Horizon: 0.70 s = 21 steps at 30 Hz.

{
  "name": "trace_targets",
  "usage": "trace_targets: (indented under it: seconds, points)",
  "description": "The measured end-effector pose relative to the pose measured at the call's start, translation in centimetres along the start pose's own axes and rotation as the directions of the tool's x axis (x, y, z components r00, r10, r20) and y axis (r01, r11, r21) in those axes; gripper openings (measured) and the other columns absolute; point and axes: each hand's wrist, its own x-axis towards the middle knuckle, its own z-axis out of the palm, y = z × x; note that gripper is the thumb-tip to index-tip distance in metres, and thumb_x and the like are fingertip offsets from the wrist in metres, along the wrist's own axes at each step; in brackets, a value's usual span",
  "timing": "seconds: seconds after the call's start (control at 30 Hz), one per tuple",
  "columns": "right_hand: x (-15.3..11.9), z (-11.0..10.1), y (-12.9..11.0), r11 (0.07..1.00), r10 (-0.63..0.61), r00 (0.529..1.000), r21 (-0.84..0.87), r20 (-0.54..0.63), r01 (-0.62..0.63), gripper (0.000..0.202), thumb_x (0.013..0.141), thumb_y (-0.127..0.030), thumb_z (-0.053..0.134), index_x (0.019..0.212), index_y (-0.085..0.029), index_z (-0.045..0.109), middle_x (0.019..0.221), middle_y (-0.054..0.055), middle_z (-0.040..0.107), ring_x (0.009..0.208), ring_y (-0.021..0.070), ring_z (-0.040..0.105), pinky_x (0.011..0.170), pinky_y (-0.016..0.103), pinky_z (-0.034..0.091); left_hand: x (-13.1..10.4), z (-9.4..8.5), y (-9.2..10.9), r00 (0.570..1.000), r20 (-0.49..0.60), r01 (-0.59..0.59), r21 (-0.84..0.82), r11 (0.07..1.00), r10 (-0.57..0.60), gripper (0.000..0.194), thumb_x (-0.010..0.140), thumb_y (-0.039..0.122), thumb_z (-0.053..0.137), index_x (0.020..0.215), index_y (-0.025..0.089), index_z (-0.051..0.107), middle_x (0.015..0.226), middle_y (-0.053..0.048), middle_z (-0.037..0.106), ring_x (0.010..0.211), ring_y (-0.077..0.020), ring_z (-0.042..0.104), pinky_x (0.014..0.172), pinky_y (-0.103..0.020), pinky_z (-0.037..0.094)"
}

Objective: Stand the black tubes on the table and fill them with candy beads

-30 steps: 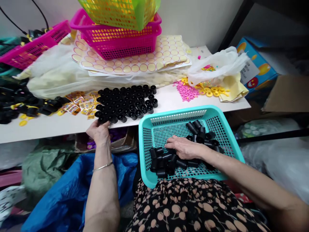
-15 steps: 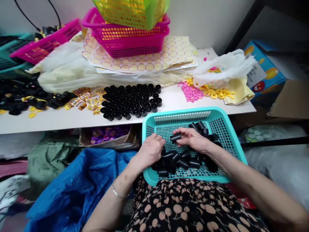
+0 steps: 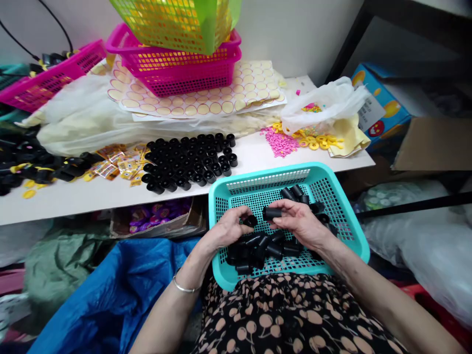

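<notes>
A turquoise plastic basket (image 3: 320, 172) rests on my lap with several loose black plastic cylinders (image 3: 275, 251) in it. Over its left part, my left hand (image 3: 230, 227) is closed on a short black cylinder (image 3: 250, 221) between thumb and fingers. My right hand (image 3: 297, 221) grips another black cylinder (image 3: 272, 213), held sideways and pointing left. The two held pieces are apart, a small gap between them. Beyond the basket, rows of upright black cylinders (image 3: 184, 162) with hollow tops stand close together on the white table (image 3: 250, 153).
Pink beads (image 3: 282, 143) and yellow rings (image 3: 320, 142) lie on the table at right. Small printed packets (image 3: 127, 162) and a heap of black pieces are at left. Stacked pink baskets (image 3: 191, 81) stand behind. A blue plastic sheet (image 3: 121, 285) hangs beside my left arm.
My left hand has turned and lifted, so a black cylinder now shows in its fingers. My right hand still holds its cylinder. The whole view has shifted slightly.
</notes>
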Motion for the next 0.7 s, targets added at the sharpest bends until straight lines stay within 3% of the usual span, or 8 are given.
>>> trace_targets:
  seconds: [0.07, 0.13, 0.37, 0.5, 0.7]
  points:
    - [-0.4, 0.1, 0.1, 0.998, -0.051, 0.999, -0.022, -0.018, 0.051, 0.033, 0.062, -0.017, 0.074, 0.093, -0.019, 0.065, 0.093, 0.003, 0.065, 0.087, 0.0152, 0.06, 0.074, 0.03, 0.053, -0.1, -0.1, 0.3, 1.0, -0.02, 0.013, -0.244, 0.97, -0.018, 0.035, 0.06, 0.018, 0.071, 0.092, 0.018, 0.06, 0.078, 0.001, 0.058, 0.067, -0.0121, 0.049, 0.062, -0.026, 0.038]
    - [-0.5, 0.1, 0.2, 0.997, -0.073, 0.997, -0.041, -0.014, 0.072, 0.033, 0.064, -0.017, 0.073, 0.095, -0.02, 0.065, 0.095, 0.003, 0.065, 0.089, 0.0155, 0.059, 0.076, 0.03, 0.052, -0.2, -0.1, 0.6, 1.0, -0.007, 0.02, -0.369, 0.929, -0.024, 0.038, 0.059, 0.019, 0.073, 0.094, 0.017, 0.061, 0.079, 0.001, 0.06, 0.067, -0.0113, 0.05, 0.063, -0.026, 0.038]
    - [-0.4, -0.1, 0.5, 0.993, -0.092, 0.996, -0.068, 0.007, 0.092, 0.033, 0.066, -0.019, 0.073, 0.098, -0.021, 0.066, 0.094, 0.002, 0.066, 0.084, 0.0131, 0.06, 0.077, 0.028, 0.05, -0.2, 0.6, 1.2, 0.996, -0.083, -0.027, -0.428, 0.904, -0.01, 0.032, 0.057, 0.015, 0.078, 0.087, 0.017, 0.068, 0.077, 0.001, 0.061, 0.071, -0.0106, 0.05, 0.068, -0.025, 0.039]
    - [-0.5, 0.2, 0.5, 0.998, -0.053, 0.998, 0.04, -0.04, 0.055, 0.032, 0.064, -0.022, 0.076, 0.095, -0.019, 0.065, 0.089, 0.002, 0.066, 0.077, 0.013, 0.063, 0.077, 0.031, 0.052, -0.2, 1.3, 1.8, 0.991, -0.123, -0.051, -0.705, 0.707, -0.051, 0.038, 0.062, 0.018, 0.077, 0.099, 0.018, 0.066, 0.083, 0.0, 0.061, 0.073, -0.0097, 0.054, 0.068, -0.023, 0.042]
    - [-0.7, 0.6, 1.3, 0.99, -0.143, 0.988, -0.014, -0.058, 0.142, 0.036, 0.065, -0.02, 0.077, 0.098, -0.02, 0.062, 0.089, 0.001, 0.067, 0.078, 0.0142, 0.065, 0.081, 0.033, 0.051, 0.0, 2.2, 2.6, 0.963, -0.16, -0.068, -0.922, 0.382, -0.215, 0.033, 0.059, 0.017, 0.079, 0.085, 0.017, 0.059, 0.081, 0.002, 0.059, 0.07, -0.0107, 0.058, 0.066, -0.026, 0.048]
